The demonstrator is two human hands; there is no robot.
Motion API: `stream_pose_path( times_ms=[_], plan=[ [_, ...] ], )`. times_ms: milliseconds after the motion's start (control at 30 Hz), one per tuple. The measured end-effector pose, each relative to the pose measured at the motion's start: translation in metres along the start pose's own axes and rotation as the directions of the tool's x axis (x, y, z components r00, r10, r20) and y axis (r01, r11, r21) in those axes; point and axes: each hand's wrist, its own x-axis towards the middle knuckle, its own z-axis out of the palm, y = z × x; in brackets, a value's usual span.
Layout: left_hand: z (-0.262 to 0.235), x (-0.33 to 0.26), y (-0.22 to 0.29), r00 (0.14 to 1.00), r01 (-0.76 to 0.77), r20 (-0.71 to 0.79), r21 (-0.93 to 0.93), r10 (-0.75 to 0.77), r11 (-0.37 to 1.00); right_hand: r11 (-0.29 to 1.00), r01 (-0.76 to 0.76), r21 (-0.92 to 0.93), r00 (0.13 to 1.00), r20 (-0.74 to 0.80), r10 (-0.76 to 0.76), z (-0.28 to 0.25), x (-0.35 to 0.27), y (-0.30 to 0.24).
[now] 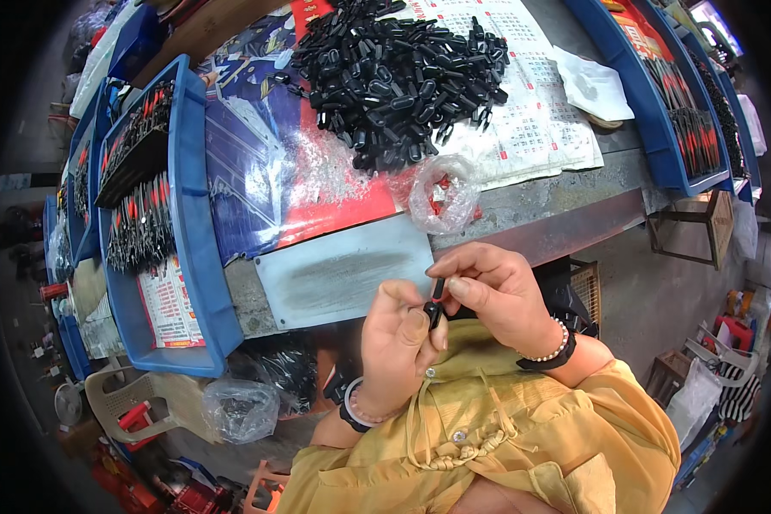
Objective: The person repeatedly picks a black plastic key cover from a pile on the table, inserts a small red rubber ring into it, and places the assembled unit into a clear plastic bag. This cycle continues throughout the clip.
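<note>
Close in front of my body, my left hand [394, 343] is closed around a small glossy black plastic handle [434, 315], which it holds tilted upward. A thin dark stem with a touch of red at its base rises from the handle. My right hand [510, 300] pinches this stem between thumb and forefinger, its other fingers curled. Just beyond my hands, a clear plastic bag [458, 182] lies open on the table edge, with small red pieces inside. A large heap of similar black handles [394, 86] covers the far middle of the table.
A blue tray [199, 248] at the left holds rows of black-and-red pieces; another blue tray [655, 141] at the right holds similar ones. A worn grey metal plate [270, 287] lies along the near edge. A plastic chair [116, 394] stands at lower left, a wooden stool [718, 231] at right.
</note>
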Motion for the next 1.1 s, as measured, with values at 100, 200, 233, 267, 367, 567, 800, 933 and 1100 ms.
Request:
stream_pose_path(
  times_ms=[100, 200, 233, 267, 367, 567, 800, 933, 1100],
  plan=[
    [0.0, -0.001, -0.001, 0.999, 0.03, 0.013, -0.06, -0.029, 0.998, 0.99, -0.119, 0.077, 0.992, 0.053, 0.115, 0.001, 0.0, -0.004],
    [-0.002, -0.003, 0.001, 0.999, 0.027, 0.04, -0.101, -0.023, 0.995, 0.958, -0.194, 0.213, 0.977, 0.129, 0.169, 0.009, -0.002, -0.002],
    [-0.002, -0.004, 0.001, 0.999, 0.024, 0.038, -0.093, -0.021, 0.995, 0.955, -0.201, 0.219, 0.974, 0.144, 0.172, 0.01, -0.002, -0.001],
    [-0.002, -0.006, 0.002, 0.999, 0.024, 0.039, -0.094, -0.02, 0.995, 0.951, -0.21, 0.228, 0.972, 0.158, 0.177, 0.011, -0.003, 0.0],
    [-0.004, -0.006, 0.003, 0.995, 0.06, 0.094, -0.162, -0.045, 0.985, 0.973, -0.199, 0.116, 0.975, 0.124, 0.184, 0.009, -0.003, 0.002],
    [-0.009, -0.002, 0.004, 0.97, 0.235, 0.162, -0.449, -0.18, 0.862, 0.996, -0.047, 0.077, 0.999, -0.014, 0.048, 0.006, -0.003, 0.006],
    [-0.015, -0.002, 0.002, 0.953, 0.288, 0.227, -0.482, -0.2, 0.827, 0.996, 0.01, -0.093, 1.0, 0.02, -0.008, 0.009, -0.006, -0.002],
    [-0.016, -0.003, 0.002, 0.946, 0.303, 0.242, -0.437, -0.214, 0.847, 0.992, -0.006, -0.129, 0.998, 0.068, 0.015, 0.008, -0.004, -0.003],
    [-0.014, -0.002, 0.005, 0.942, 0.303, 0.279, -0.455, -0.188, 0.838, 0.977, -0.013, -0.212, 0.991, 0.124, 0.04, 0.003, -0.002, -0.013]
  ],
)
